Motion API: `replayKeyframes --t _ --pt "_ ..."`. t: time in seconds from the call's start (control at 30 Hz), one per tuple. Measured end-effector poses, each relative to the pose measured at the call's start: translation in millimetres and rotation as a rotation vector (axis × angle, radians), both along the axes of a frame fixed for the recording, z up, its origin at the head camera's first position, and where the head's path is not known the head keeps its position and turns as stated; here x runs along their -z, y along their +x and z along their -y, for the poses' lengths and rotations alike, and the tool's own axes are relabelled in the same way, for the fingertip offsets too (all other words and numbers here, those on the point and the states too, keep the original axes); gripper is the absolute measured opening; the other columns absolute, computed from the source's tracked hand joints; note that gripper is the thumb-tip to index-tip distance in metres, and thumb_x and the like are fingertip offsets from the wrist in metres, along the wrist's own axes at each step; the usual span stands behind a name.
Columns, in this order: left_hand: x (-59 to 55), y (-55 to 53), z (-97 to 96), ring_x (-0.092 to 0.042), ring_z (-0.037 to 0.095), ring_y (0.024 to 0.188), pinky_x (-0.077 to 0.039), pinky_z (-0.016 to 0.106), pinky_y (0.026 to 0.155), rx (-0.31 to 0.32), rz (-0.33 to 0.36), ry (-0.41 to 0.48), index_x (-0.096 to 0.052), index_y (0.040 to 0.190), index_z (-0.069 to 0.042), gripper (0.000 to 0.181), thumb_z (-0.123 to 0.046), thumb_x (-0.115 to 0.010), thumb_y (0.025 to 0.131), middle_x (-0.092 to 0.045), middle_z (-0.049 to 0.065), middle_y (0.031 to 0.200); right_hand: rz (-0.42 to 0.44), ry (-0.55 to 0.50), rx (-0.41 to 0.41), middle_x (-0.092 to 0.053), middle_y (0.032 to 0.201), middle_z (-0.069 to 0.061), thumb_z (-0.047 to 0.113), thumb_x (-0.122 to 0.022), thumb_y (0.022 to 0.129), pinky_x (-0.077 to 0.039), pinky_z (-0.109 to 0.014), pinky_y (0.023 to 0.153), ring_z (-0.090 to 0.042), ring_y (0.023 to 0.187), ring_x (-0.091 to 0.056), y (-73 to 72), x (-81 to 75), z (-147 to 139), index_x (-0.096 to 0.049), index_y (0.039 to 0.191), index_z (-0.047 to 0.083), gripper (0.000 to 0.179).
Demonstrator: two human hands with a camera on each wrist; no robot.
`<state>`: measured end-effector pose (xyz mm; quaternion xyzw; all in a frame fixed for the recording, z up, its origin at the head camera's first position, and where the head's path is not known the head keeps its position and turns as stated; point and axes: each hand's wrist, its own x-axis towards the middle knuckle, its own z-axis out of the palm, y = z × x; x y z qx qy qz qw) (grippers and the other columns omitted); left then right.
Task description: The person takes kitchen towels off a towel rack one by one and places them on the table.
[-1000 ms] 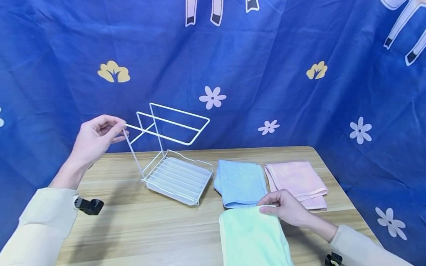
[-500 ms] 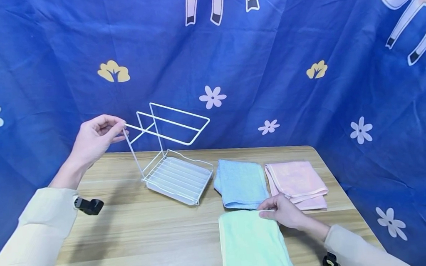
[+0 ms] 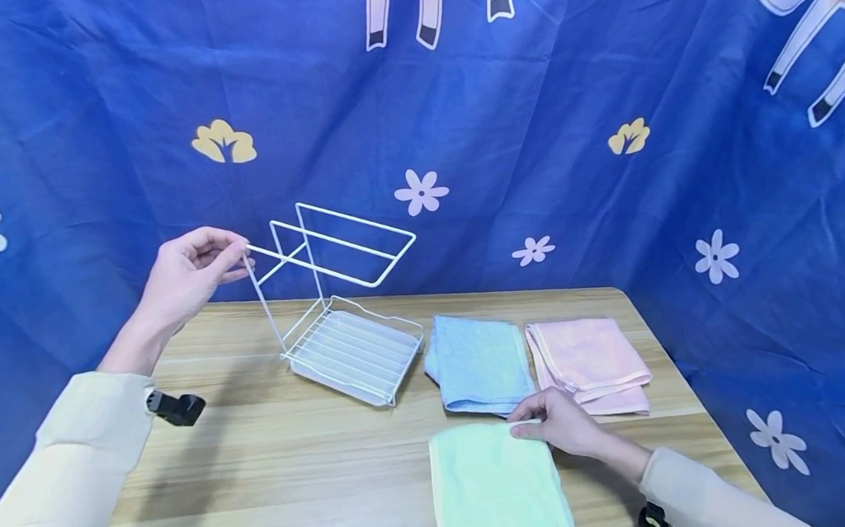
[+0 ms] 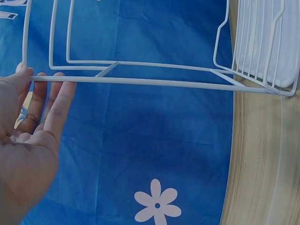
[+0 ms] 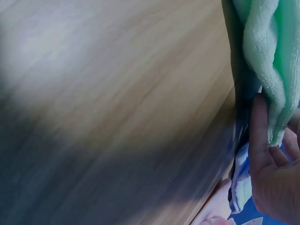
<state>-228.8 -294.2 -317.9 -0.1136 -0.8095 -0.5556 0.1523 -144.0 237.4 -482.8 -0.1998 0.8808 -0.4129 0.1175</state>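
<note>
A white wire rack (image 3: pixel 318 259) stands on the table, with open rails above and a shallow white tray (image 3: pixel 355 356) in its base. My left hand (image 3: pixel 199 260) pinches the rack's upper left corner between thumb and fingertips; the left wrist view shows the fingers on the wire (image 4: pixel 140 81). My right hand (image 3: pixel 562 422) pinches the far edge of a folded mint-green towel (image 3: pixel 500 489). In the right wrist view the towel (image 5: pixel 267 51) hangs in layers from the fingers. The towel's near end runs out of the head view.
Behind the green towel lies a folded blue towel (image 3: pixel 481 362), with a folded pink towel (image 3: pixel 586 358) to its right. A blue curtain (image 3: pixel 457 128) with flower and animal prints hangs behind the wooden table (image 3: pixel 297 472).
My right hand has drawn the green towel slightly toward me and a little left, uncovering more of the blue towel's near edge. My left hand and the rack have stayed put.
</note>
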Motion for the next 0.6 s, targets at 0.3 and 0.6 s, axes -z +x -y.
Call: replayKeyframes --t 0.3,0.6 --pt "-0.4 -0.2 0.7 -0.075 -0.002 0.087 -0.068 0.017 0.079 -0.004 0.002 0.000 -0.072 0.113 -0.011 0.014 -0.021 -0.067 0.105 -0.075 -0.024 0.095 -0.041 0.034 0.042 -0.080 0.091 -0.002 0.017 -0.083 0.091 -0.046 -0.015 0.060 0.001 0.071 -0.054 0.3 -1.3 0 -0.082 0.097 0.012 0.008" --pt "1.7 6.7 0.2 -0.073 -0.005 0.083 -0.067 0.015 0.075 -0.066 -0.024 -0.076 -0.067 0.122 -0.005 0.025 -0.024 -0.067 0.105 -0.072 -0.023 0.093 -0.135 0.083 0.085 -0.080 0.092 0.003 0.023 -0.084 0.092 -0.059 -0.022 0.077 0.002 0.074 -0.062 5.6 -13.1 -4 -0.081 0.100 0.013 0.014"
